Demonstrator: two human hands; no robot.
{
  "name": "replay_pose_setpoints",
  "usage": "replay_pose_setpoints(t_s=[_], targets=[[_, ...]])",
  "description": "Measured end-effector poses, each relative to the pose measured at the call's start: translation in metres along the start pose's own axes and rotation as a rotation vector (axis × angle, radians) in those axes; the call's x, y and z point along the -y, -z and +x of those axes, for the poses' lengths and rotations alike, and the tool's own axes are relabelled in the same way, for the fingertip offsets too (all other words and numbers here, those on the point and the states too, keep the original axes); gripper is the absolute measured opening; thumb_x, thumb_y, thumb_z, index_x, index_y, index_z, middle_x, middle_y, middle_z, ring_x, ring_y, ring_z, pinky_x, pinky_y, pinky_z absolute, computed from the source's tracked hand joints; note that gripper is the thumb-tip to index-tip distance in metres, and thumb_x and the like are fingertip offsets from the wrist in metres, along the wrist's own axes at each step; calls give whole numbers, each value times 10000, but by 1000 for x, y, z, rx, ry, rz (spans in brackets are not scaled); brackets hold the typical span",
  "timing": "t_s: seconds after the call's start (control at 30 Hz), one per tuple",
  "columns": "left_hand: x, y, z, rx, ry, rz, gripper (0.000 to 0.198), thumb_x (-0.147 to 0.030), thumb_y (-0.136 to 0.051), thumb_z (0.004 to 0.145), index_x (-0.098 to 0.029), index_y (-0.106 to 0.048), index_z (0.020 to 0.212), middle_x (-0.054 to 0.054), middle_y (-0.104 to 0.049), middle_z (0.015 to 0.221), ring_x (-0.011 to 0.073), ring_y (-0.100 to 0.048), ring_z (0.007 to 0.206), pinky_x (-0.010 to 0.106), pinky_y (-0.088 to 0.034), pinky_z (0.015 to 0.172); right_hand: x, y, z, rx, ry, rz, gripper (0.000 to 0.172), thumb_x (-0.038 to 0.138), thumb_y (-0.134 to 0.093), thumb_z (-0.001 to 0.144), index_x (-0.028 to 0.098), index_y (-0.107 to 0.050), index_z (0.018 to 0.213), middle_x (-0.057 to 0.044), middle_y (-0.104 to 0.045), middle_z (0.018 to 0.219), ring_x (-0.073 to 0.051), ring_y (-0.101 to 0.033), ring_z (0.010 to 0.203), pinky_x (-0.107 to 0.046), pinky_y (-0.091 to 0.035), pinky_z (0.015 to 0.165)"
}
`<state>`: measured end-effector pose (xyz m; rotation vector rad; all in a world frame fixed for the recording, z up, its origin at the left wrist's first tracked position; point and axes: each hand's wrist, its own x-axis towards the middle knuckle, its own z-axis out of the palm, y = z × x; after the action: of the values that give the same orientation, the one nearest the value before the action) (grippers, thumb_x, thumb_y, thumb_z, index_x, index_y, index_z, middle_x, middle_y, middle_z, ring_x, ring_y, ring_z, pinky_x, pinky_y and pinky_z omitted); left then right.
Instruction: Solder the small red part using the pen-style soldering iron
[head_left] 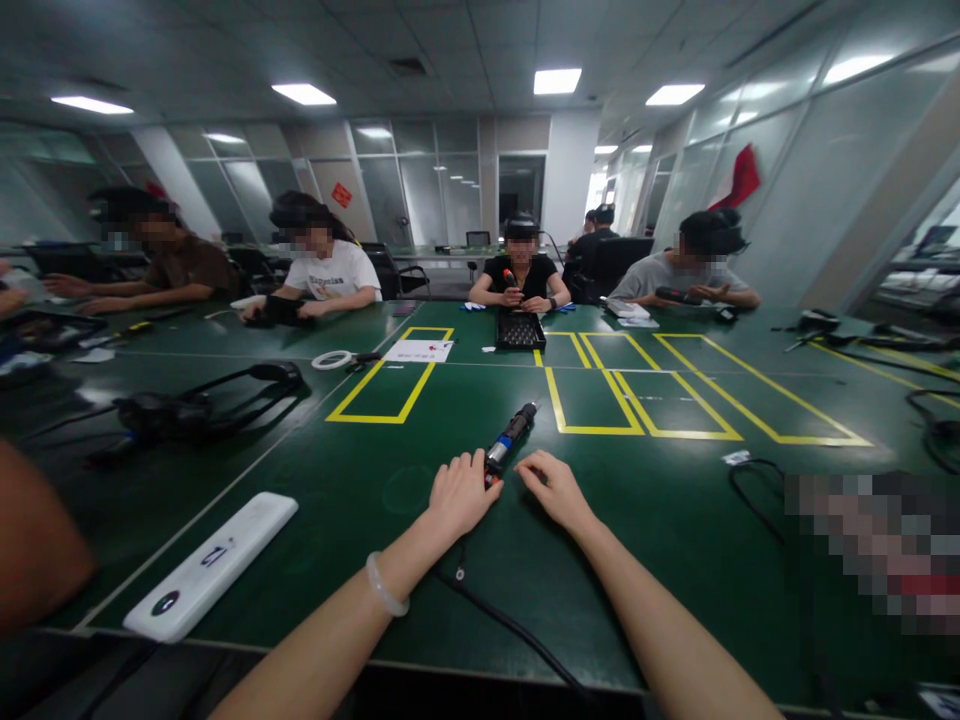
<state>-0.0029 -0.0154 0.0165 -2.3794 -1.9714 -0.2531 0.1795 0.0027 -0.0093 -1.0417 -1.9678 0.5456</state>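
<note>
A black electric screwdriver (510, 437) with a blue band lies on the green table (420, 500), its tip pointing away from me. My left hand (461, 492) rests beside its near end, fingers curled and touching the handle. My right hand (553, 487) lies flat on the table just right of the tool, fingers spread, holding nothing. A black cable (510, 625) runs from the tool's near end toward the table's front edge. A pale bracelet (384, 588) circles my left wrist.
Yellow tape rectangles (637, 400) mark the table. A white oblong device (210, 565) lies front left, a black headset (195, 405) further left, a black tray (520, 330) and white sheet (418, 350) at the far side. Several people sit around the table.
</note>
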Motion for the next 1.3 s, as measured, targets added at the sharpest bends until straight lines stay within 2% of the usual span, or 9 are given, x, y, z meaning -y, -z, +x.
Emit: replay_pose_setpoints(t_s=[0.2,0.33,0.57,0.7,0.8,0.87,0.93,1.1,1.3], targets=[[42,3,1,26,52,66,509,-548,-385,859,-179,-466,1201,143,-592,1059,291,-563,974,385,-398,803,-2,-1,-1,15,4,-7,164,233,-503,885,200,-656,837,-33,-598,772,-164,-524,715,-267,-391,657],[84,7,7,65,117,107,559,-571,-328,865,-170,-445,1236,141,-592,1047,290,-577,942,388,-414,781,-4,-4,-1,26,-14,-29,159,210,-509,878,191,-660,832,-32,-602,778,-155,-527,719,-256,-390,657],[163,13,22,104,291,160,618,-595,-265,856,-140,-467,1223,175,-592,1077,337,-578,979,438,-428,785,-7,-6,0,42,-27,-46,148,186,-522,871,180,-663,827,-28,-598,766,-146,-529,720,-241,-380,653],[197,17,28,102,393,190,638,-599,-270,852,-132,-480,1232,200,-584,1100,360,-568,995,464,-424,789,-7,-6,0,51,-41,-44,144,181,-525,869,181,-662,827,-28,-603,774,-146,-532,726,-240,-381,660],[204,22,24,-7,391,273,590,-571,-295,861,-137,-525,1189,212,-553,1137,365,-539,1027,454,-423,786,-7,-7,-1,55,-46,-46,141,182,-527,869,181,-663,833,-29,-602,782,-148,-533,734,-244,-384,668],[201,25,19,-97,348,325,531,-522,-314,876,-135,-538,1163,204,-542,1141,346,-531,1028,431,-422,788,-7,-7,-1,59,-46,-47,142,180,-526,868,182,-664,838,-29,-602,787,-149,-532,736,-246,-385,669],[194,28,13,-137,311,352,473,-465,-319,891,-131,-536,1146,187,-548,1114,318,-545,989,410,-424,781,-8,-8,-1,64,-49,-48,139,181,-528,866,183,-664,838,-29,-602,786,-148,-531,730,-247,-387,664],[181,30,13,-152,329,379,414,-383,-283,914,-123,-552,1089,169,-575,1049,299,-577,891,409,-429,742,-7,-7,-1,66,-51,-45,138,182,-528,865,187,-665,853,-31,-604,790,-153,-540,741,-252,-395,669],[183,34,25,-120,395,326,392,-349,-282,917,-114,-572,1039,178,-610,1026,302,-594,895,412,-430,751,-7,-7,-2,70,-51,-39,141,181,-525,864,187,-666,858,-35,-615,802,-158,-553,755,-257,-409,682]])
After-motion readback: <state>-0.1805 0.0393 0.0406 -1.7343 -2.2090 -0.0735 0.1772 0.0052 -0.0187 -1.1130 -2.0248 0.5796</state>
